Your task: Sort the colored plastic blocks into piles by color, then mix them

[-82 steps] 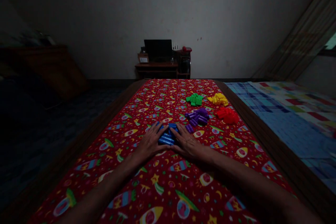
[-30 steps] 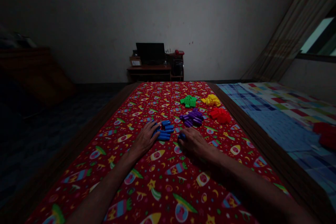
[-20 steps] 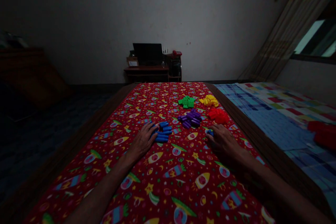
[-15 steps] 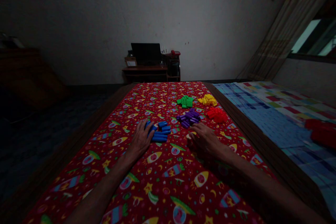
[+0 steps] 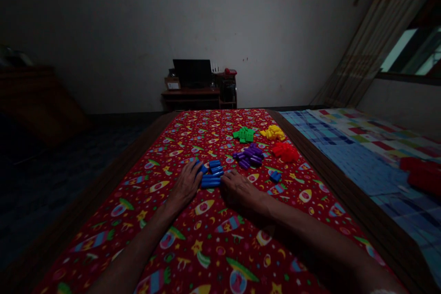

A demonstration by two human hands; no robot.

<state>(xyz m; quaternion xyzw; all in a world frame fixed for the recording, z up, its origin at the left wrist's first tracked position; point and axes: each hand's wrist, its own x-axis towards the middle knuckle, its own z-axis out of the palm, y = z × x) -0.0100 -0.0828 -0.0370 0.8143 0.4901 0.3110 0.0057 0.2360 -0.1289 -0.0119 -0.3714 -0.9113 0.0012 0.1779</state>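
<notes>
Several glossy blue plastic building blocks (image 5: 211, 181) lie side by side on the red patterned cloth, between my hands. My left hand (image 5: 186, 183) rests at their left side, its fingers stretched out and touching the nearest blocks, partly covering them. From the right, my right hand (image 5: 238, 185) meets the ends of the blue blocks, knuckles up and fingers bent together. Its fingertips are partly hidden, and dim light blurs the contact. A separate small blue piece (image 5: 275, 176) lies to the right of my right hand. Just beyond that hand is a pile of purple blocks (image 5: 251, 155).
Farther back are piles of green blocks (image 5: 244, 134) and yellow blocks (image 5: 273, 132), with red blocks (image 5: 285, 152) near the right side. The red cloth (image 5: 203, 257) covers a long surface. A bed (image 5: 365, 161) adjoins it; a monitor (image 5: 192, 72) stands by the wall.
My right hand has moved left, from in front of the purple pile to the blue blocks. The separate blue piece now shows at the right. My left hand stays nearly in place.
</notes>
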